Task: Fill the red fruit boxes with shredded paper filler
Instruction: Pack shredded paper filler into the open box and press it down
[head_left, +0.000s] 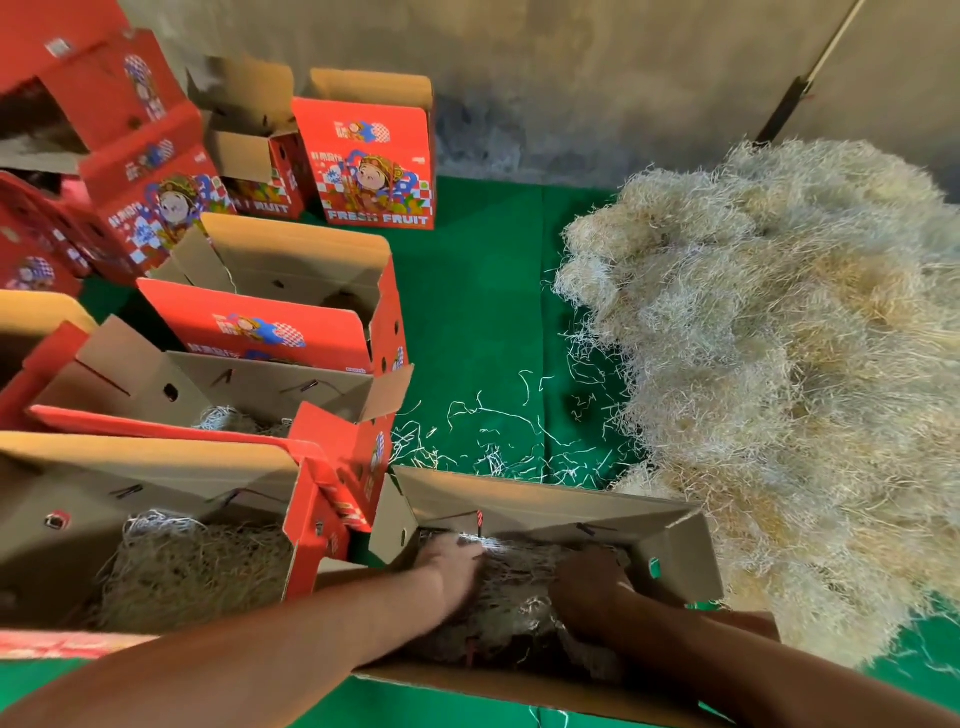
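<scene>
An open cardboard fruit box (540, 501) stands right in front of me with pale shredded paper filler (519, 587) inside. Both my hands are down in it. My left hand (454, 564) presses on the filler at the box's left end. My right hand (589, 584) presses on the filler at the right, its fingers partly buried. A big heap of shredded paper (789, 364) lies on the green floor to the right. Two open red boxes (156, 519) (218, 400) at the left hold filler.
More red fruit boxes (369, 156) stand open or stacked at the back left. Loose paper strands (493, 436) lie scattered on the green mat (467, 291) between boxes and heap. A concrete wall (571, 78) closes the back; a stick (810, 73) leans there.
</scene>
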